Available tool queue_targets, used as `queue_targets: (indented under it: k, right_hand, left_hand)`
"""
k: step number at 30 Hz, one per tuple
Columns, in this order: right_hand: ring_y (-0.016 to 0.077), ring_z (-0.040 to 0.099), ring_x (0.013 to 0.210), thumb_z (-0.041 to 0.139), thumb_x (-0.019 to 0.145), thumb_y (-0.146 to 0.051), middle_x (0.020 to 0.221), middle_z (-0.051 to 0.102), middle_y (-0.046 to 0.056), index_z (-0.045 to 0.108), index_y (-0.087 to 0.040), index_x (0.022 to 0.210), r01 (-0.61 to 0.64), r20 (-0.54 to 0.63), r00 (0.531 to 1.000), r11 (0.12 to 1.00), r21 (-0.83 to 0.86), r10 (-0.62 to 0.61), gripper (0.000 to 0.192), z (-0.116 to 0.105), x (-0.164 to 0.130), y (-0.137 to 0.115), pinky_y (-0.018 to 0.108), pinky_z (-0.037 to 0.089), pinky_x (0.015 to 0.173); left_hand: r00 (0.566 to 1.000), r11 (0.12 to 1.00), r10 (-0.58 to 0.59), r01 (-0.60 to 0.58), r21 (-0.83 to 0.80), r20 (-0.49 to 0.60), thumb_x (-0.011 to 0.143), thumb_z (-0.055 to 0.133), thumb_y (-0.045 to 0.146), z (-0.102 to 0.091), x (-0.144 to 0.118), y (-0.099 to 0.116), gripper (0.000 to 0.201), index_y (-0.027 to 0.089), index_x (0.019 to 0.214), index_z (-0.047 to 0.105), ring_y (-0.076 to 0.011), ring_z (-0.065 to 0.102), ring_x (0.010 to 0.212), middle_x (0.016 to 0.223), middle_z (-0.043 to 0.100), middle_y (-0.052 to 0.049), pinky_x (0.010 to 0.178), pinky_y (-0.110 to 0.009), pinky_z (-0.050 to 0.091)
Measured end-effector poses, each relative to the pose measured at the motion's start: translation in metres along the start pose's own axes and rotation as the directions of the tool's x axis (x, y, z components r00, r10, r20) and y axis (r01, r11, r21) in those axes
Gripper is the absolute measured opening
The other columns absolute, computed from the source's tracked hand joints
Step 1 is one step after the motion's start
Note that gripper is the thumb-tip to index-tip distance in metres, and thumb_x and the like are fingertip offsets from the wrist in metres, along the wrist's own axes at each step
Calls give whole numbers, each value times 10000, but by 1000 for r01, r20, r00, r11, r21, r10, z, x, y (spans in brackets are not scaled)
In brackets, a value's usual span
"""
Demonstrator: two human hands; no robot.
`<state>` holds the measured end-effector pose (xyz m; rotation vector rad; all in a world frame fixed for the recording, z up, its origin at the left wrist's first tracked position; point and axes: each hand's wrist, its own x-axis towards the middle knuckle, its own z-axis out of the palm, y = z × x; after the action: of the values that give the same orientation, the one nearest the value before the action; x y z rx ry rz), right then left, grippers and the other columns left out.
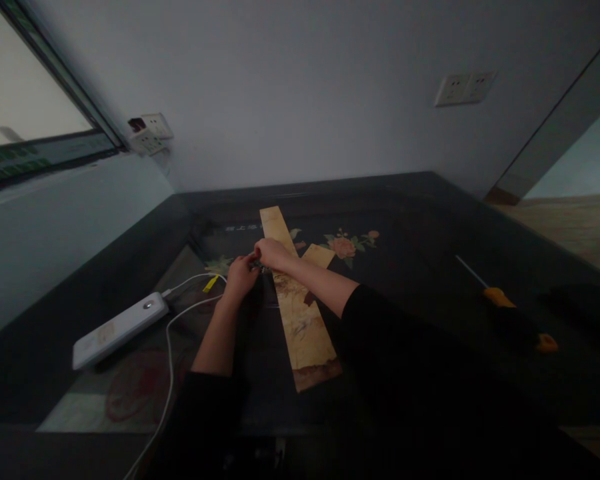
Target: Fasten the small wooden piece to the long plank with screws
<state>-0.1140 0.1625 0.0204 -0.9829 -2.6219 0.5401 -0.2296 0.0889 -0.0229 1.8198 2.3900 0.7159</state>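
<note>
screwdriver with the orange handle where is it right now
In the head view the screwdriver lies on the dark table to the person's right, well clear of the right hand and right of the flower print.

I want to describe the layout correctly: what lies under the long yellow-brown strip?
The long strip lies on the dark table, partly over its flower pattern. Both hands and a forearm cover its middle.

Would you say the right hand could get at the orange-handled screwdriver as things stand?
Probably yes: the screwdriver lies in the open on the dark table, nothing between it and the right hand, though that hand is pinching something small with the left hand.
</note>
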Motion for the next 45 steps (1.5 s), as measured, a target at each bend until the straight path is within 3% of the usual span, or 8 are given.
queue_targets:
  k: [5, 10, 14, 18, 24, 35, 40, 45]
  right_hand:
    - [190, 623, 915, 589, 795, -125, 1007, 695, 120, 680, -123, 922, -34, -12, 999, 999, 3, 34, 156, 2, 0, -3, 235, 429, 728]
    - [143, 636, 858, 602, 793, -155, 968, 713, 61, 698, -148, 898, -25, -5, 1000, 998, 65, 25, 142, -2, 8, -1, 193, 437, 715]
    - [105, 636, 737, 505, 863, -174, 916, 718, 15, 686, -168, 1005, -30, 5, 1000, 995, 100, 29, 231, -9, 11, 7, 182, 448, 663]
    - [160, 622, 895, 508, 842, -153, 980, 697, 52, 698, -170, 977, -70, -35, 997, 997, 32, 72, 234, -14, 10, 18, 232, 451, 779]
    - [276, 462, 1166, 537, 860, -266, 1191, 577, 114, 674, -197, 1049, -152, -103, 984, 984, -95, 143, 243, -10, -1, 23, 384, 400, 944]
    - [274, 410, 1196, 545, 858, -323, 1260, 527, 79, 641, -256, 1135, -109, -121, 988, 991, -81, 99, 301, -9, -17, 21, 399, 390, 935]
    - [233, 462, 1149, 568, 839, -252, 1192, 574, 93, 673, -196, 1085, 7, -163, 987, 1000, -17, -10, 273, -32, -54, 40, 372, 346, 978]
    - [222, 520, 1075, 584, 838, -262, 1120, 611, 93, 659, -185, 1090, 82, -230, 970, 997, 6, -79, 274, -72, -139, 96, 394, 354, 969]
  left_hand:
    - [999, 999, 32, -32, 34, 1, 773, 615, 239, 0, -2, 3, 360, 113, 1105, 679, -235, 637, 906, 1013, 667, -139, 867, -333, 485]
    - [998, 997, 69, -69, 44, -14, 771, 644, 279, -2, -4, 4, 278, 144, 1006, 702, -226, 623, 907, 947, 673, -107, 850, -312, 484]
    - [997, 996, 69, -67, 58, -32, 770, 640, 257, -2, -6, 4, 228, 144, 962, 694, -209, 616, 844, 903, 655, -91, 814, -303, 481]
    - [998, 996, 53, -49, 79, -45, 775, 628, 239, 0, -8, 6, 212, 147, 960, 678, -217, 602, 865, 924, 641, -93, 829, -324, 469]
    - [996, 996, 63, -60, 58, -56, 799, 581, 194, 3, -8, 8, 251, 157, 1041, 635, -216, 588, 913, 980, 644, -89, 851, -332, 460]
    - [996, 998, 51, -48, 40, -68, 826, 448, 104, 1, -7, 6, 292, 151, 1006, 673, -209, 618, 888, 947, 665, -96, 816, -301, 466]
    - [996, 998, 43, -39, 43, -73, 828, 429, 103, -1, -8, 8, 310, 137, 999, 685, -226, 619, 899, 940, 659, -115, 823, -321, 473]
    - [992, 995, 74, -67, 77, -101, 814, 468, 146, -1, -7, 7, 299, 152, 1029, 674, -239, 604, 959, 1003, 641, -115, 888, -344, 470]
